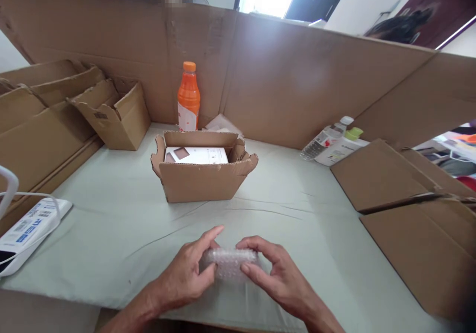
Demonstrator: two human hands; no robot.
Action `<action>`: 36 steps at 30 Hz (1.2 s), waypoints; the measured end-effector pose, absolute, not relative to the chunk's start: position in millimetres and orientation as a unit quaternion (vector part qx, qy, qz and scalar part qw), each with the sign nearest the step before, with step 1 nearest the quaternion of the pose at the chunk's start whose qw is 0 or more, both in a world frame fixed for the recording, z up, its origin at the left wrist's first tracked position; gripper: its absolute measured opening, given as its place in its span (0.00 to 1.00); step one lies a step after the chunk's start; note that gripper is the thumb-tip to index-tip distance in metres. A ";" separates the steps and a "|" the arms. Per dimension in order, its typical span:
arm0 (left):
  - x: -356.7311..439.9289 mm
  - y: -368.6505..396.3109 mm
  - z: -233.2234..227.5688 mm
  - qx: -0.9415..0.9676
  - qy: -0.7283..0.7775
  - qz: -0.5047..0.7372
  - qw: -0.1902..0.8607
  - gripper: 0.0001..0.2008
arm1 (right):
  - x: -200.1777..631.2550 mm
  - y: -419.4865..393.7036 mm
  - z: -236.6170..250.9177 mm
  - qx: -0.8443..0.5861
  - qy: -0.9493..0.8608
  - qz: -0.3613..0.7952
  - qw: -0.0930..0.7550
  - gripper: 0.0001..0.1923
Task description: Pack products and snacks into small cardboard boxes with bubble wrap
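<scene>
A small bubble-wrapped bundle (pixel 232 262) is held low over the front of the table, slightly blurred; the wrap hides what is inside. My left hand (pixel 191 266) grips its left end, with the thumb on the near side and the index finger lifted away. At the right end, my right hand (pixel 273 268) pinches it between thumb and fingers. Beyond my hands stands an open cardboard box (pixel 201 182), its flaps up. Inside that box lies a white printed box (pixel 203 155) with a dark picture on top.
An orange bottle (pixel 189 97) stands behind the box. Cardboard boxes (pixel 122 115) line the left, near a white power strip (pixel 33 229). At right are a clear bottle (pixel 327 138), a white bottle (pixel 340 150) and cardboard flaps (pixel 386 174). A tall cardboard wall (pixel 297 85) closes the back.
</scene>
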State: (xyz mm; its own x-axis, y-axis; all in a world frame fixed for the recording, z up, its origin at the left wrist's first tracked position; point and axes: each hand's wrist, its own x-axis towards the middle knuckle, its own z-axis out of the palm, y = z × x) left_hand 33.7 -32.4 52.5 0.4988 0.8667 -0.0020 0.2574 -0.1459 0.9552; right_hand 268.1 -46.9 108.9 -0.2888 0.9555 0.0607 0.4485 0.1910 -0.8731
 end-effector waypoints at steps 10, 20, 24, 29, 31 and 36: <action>16.7 28.3 12.6 0.499 0.469 0.490 0.540 0.30 | 276.1 78.2 235.8 -0.536 -0.722 0.045 0.436 0.05; 22.0 27.5 5.6 0.513 0.484 0.482 0.520 0.26 | 236.0 177.2 218.9 -0.591 -0.798 -0.062 0.103 0.03; 22.5 28.2 2.5 0.506 0.491 0.480 0.522 0.25 | 224.6 174.5 229.8 -0.600 -0.793 0.043 0.096 0.02; 22.5 27.9 0.8 0.509 0.503 0.460 0.525 0.21 | 240.4 168.3 234.9 -0.635 -0.694 0.282 0.189 0.03; 22.9 28.1 1.4 0.517 0.506 0.458 0.517 0.21 | 241.9 166.7 227.5 -0.658 -0.675 0.281 0.180 0.03; 23.7 29.2 3.1 0.541 0.512 0.454 0.489 0.20 | 225.1 167.0 211.9 -0.659 -0.750 0.052 -0.019 0.08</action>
